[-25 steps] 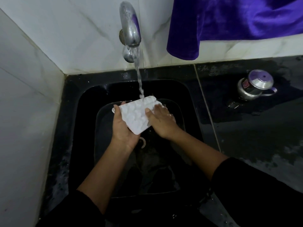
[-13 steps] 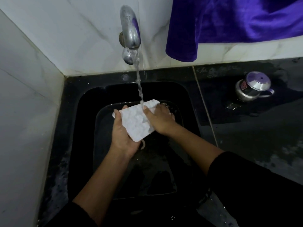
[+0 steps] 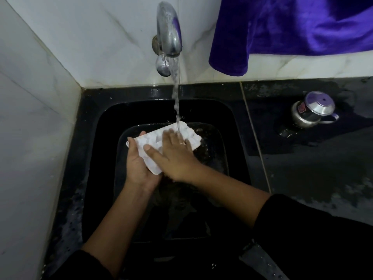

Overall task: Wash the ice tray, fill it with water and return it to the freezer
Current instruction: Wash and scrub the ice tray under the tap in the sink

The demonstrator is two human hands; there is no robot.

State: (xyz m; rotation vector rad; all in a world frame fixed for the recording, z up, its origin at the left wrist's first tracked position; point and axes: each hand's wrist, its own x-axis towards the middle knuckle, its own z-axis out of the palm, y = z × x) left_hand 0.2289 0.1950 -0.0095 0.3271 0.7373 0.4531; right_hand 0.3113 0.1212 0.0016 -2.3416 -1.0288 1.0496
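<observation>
The white ice tray is held tilted over the black sink, its bumpy underside facing up. My left hand grips its near left end from below, thumb on the edge. My right hand lies flat across the tray with straight fingers pressing on its surface. Water streams from the steel tap and lands on the tray's far end beside my right fingertips.
A small lidded steel pot stands on the wet black counter to the right. A purple cloth hangs over the back wall ledge. White marble walls close the left and the back.
My right hand has flattened and slid across the top of the tray. The tray has tipped flatter under the stream. My left hand keeps its hold.
</observation>
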